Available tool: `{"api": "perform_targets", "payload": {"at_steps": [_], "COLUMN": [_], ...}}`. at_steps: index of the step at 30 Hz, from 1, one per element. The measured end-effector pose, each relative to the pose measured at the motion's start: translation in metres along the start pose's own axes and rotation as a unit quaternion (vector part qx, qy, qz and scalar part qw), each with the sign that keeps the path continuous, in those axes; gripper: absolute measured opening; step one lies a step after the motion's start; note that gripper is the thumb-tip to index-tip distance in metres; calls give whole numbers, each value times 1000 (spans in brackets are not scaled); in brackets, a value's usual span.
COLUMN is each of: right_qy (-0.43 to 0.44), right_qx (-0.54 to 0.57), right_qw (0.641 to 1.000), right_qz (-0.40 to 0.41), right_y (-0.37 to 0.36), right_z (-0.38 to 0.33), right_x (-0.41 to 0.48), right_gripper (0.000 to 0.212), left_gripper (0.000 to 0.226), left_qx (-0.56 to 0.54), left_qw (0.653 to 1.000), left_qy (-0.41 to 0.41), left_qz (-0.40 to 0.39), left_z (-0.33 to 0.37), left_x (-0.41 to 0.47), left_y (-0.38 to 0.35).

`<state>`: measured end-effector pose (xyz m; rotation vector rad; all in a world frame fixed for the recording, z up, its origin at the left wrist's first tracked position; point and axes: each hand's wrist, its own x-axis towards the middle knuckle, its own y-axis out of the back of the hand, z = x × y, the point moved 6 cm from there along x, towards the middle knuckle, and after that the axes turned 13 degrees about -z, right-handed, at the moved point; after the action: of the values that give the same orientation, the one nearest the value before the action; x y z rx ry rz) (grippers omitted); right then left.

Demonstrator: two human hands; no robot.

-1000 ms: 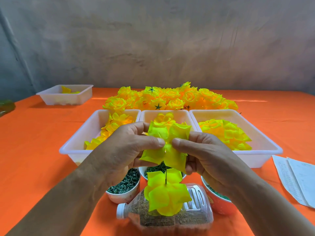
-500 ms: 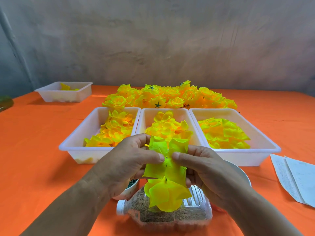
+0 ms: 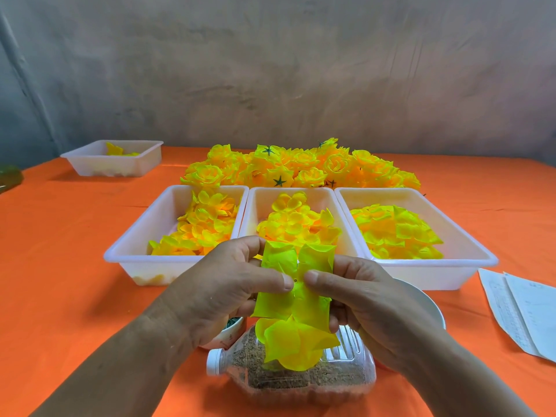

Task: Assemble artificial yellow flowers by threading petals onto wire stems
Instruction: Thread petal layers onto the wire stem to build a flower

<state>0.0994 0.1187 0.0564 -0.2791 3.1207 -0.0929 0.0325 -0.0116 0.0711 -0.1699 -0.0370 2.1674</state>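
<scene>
My left hand [image 3: 228,290] and my right hand [image 3: 367,299] pinch a flat four-lobed yellow-green petal piece [image 3: 296,284] between thumbs and fingers, the thumbs meeting at its small centre hole. Directly below it stands a partly built yellow flower [image 3: 293,346], its lower petals touching the held piece. The flower rises from a clear plastic bottle [image 3: 301,377] lying on its side and filled with brown grit. The wire stem is hidden by the petals.
Three white trays of yellow petals, left [image 3: 137,254], middle [image 3: 329,195] and right [image 3: 469,245], sit behind my hands. Finished yellow flowers [image 3: 301,167] are heaped beyond them. A fourth tray [image 3: 90,164] stands far left, papers [image 3: 523,311] right, bowls [image 3: 433,308] by the bottle.
Both hands have moved down with the petal piece, from above the exposed wire to right on top of the flower. The wire between piece and flower no longer shows.
</scene>
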Motion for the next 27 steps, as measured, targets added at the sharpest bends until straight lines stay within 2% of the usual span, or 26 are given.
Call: {"api": "perform_targets", "payload": {"at_steps": [12,17,24,27], "right_qy": [-7,-9,-19,-28], "right_qx": [-15,-10,-14,-16], "right_qw": [1000,1000,1000,999], "right_qz": [10,9,5,2], "right_y": [1,1,2,2], "right_z": [-1,0,5,7], "right_x": [-1,0,0,0], "right_gripper": [23,21,18,18], "left_gripper": [41,25,35,29], "left_qx": [4,5,15,23], "left_qw": [1000,1000,999,999], "left_qy": [11,18,29,41], "left_qz": [1,17,8,16], "left_z": [-1,-3,-7,-11], "left_x": [2,4,7,8], "left_y": [0,3,4,6]}}
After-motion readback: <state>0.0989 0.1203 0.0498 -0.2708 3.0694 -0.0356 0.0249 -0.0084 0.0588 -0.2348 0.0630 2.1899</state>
